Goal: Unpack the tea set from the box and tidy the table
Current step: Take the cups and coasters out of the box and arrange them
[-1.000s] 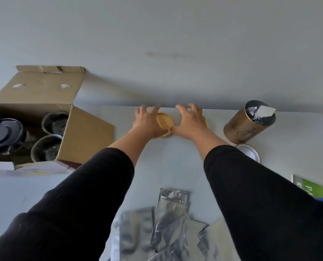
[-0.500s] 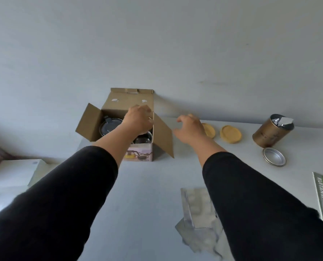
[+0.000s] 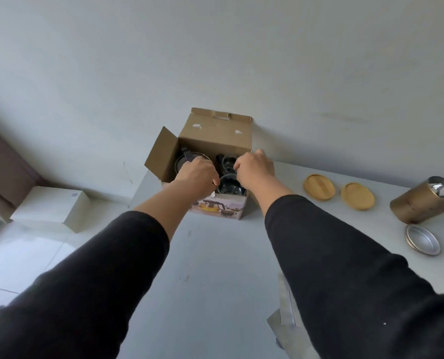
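Standing upright — box [image 3: 213, 141], flaps open upward.

One open box [image 3: 213, 136], two wooden coasters [image 3: 319, 187], one brown canister [image 3: 420, 203], one metal lid [image 3: 422, 243], two hands [image 3: 197, 174].

We observe an open cardboard box [image 3: 215, 136] against the wall at the far edge of the grey table [image 3: 215, 255]. Both hands are over its opening: the left hand [image 3: 196, 174] above the dark-lidded teapot [image 3: 183, 160], the right hand [image 3: 254, 167] beside the glass cups [image 3: 228, 186]. Whether either grips anything is unclear. Two wooden coasters [image 3: 319, 187], a tilted canister [image 3: 420, 200] and a metal lid [image 3: 422, 243] lie to the right.
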